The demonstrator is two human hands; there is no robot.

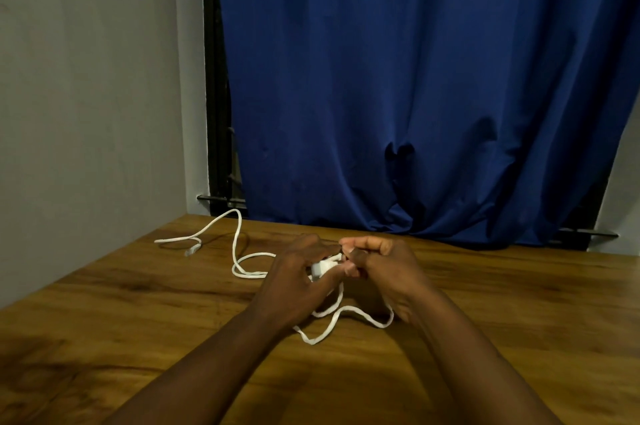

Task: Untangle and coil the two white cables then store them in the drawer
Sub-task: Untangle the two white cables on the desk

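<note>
One blue curtain (pixel 398 78) fills the space beyond the fingers, with a grey wall (pixel 86 78) far to their left. Under them lies the wooden table (pixel 121 303). Both hands meet over its middle: the left hand (pixel 294 282) has its fingers curled round a white plug (pixel 320 267), and the right hand (pixel 384 272) has its fingers bent and pressed together, pinching the flat white cable (pixel 332 322) just beside that plug. This cable loops on the table below the fingers, toward the wrists. A thin white cable (pixel 237 244) trails left of the fingers and away toward the wall.
</note>
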